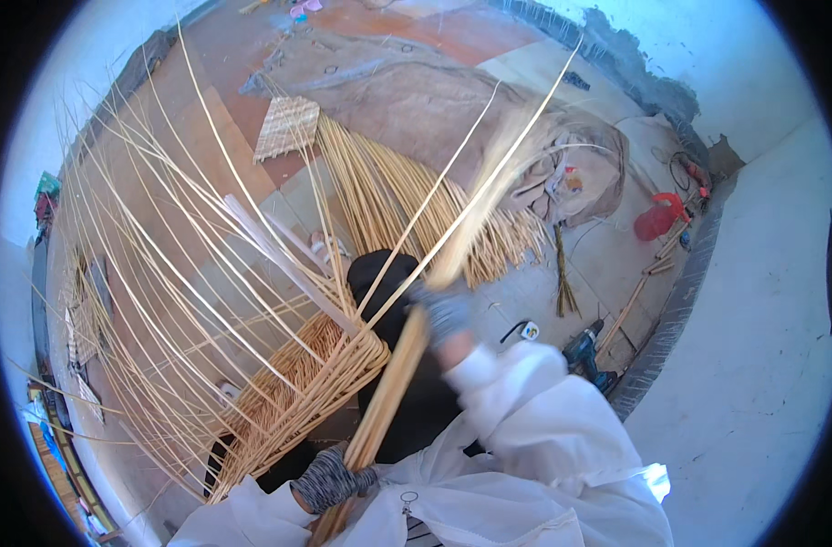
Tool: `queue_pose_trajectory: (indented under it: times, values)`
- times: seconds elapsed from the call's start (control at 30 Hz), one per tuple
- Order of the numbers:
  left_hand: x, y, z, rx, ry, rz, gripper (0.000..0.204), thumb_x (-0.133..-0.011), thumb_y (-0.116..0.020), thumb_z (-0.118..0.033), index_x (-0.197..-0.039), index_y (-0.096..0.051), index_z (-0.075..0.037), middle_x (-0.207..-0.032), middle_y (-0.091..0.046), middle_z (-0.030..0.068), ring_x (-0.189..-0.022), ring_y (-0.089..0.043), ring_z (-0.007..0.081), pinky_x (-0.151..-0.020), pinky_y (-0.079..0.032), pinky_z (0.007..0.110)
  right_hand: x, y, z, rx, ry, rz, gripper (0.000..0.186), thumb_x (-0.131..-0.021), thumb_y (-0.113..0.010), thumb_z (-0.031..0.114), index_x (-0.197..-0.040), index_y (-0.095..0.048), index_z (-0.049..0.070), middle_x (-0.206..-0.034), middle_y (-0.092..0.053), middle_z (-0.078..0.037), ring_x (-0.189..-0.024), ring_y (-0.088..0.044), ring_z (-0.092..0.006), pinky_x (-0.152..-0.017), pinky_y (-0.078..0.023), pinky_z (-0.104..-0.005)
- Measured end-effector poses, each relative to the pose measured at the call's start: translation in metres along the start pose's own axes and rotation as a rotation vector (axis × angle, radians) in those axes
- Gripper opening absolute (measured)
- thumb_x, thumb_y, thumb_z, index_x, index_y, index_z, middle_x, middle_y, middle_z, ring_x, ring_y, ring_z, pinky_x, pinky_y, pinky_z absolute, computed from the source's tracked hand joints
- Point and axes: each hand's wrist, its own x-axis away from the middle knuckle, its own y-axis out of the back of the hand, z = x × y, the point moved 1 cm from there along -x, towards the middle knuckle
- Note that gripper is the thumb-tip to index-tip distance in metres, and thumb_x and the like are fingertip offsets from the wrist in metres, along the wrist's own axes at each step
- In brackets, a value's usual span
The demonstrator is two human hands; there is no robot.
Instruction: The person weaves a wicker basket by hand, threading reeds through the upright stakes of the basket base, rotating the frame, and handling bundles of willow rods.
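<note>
A bundle of pale wicker rods slants up from my lap, its far end smeared by motion. My left hand, in a grey knitted glove, is closed round the lower part of the bundle. Higher up, my right hand, also gloved and blurred, grips the same rods. To the left of them, a partly woven wicker basket rests across my legs. Long thin stakes rise from its weave and fan out to the left. Near the basket's right corner a flat pale strip stands up among the stakes.
A thick pile of wicker rods lies ahead on the floor, beside a brown cloth and a woven piece. On the right are a tape measure, a cordless drill, a red container and the wall.
</note>
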Motion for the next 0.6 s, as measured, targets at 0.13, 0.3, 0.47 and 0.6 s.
queue_pose_trajectory:
  times: [0.13,0.3,0.47,0.6]
  values:
    - [0.019,-0.003,-0.011,-0.242,-0.240,-0.217,0.039,-0.075,-0.074,-0.020,-0.103,-0.055,-0.001,-0.084,-0.062,0.0064,-0.077,-0.059,0.0139,-0.071,-0.050,0.029,-0.003,-0.049,-0.035,0.138,0.262,0.254,0.050,-0.065,-0.075,0.007,-0.105,-0.047,0.003,-0.085,-0.057,-0.011,-0.063,-0.058,-0.0201,-0.054,-0.050,-0.0284]
    - [0.050,-0.015,-0.021,0.276,-0.270,0.188,0.044,-0.073,-0.075,-0.022,-0.105,-0.055,0.000,-0.082,-0.062,0.0088,-0.079,-0.063,0.0199,-0.074,-0.052,0.032,-0.058,-0.068,0.045,-0.515,-0.124,0.741,0.025,-0.075,-0.068,0.007,-0.096,-0.054,0.002,-0.067,-0.059,-0.007,-0.050,-0.057,-0.0193,-0.040,-0.048,-0.0291]
    - [0.004,0.006,-0.116,0.305,-0.410,0.221,0.036,-0.074,-0.075,-0.022,-0.099,-0.059,-0.001,-0.081,-0.061,0.0082,-0.074,-0.062,0.0184,-0.070,-0.053,0.030,-0.038,-0.087,0.099,-0.045,-0.071,0.379,0.015,-0.077,-0.067,0.007,-0.088,-0.058,0.002,-0.065,-0.059,-0.009,-0.048,-0.056,-0.0216,-0.042,-0.049,-0.0343]
    - [-0.084,0.008,-0.181,0.370,-0.459,0.161,0.031,-0.076,-0.073,-0.023,-0.095,-0.061,-0.003,-0.077,-0.060,0.0071,-0.064,-0.061,0.0167,-0.062,-0.053,0.029,-0.035,-0.049,0.078,-0.110,-0.173,0.468,0.014,-0.076,-0.067,0.009,-0.087,-0.060,0.003,-0.065,-0.060,-0.010,-0.048,-0.056,-0.0222,-0.045,-0.049,-0.0348]
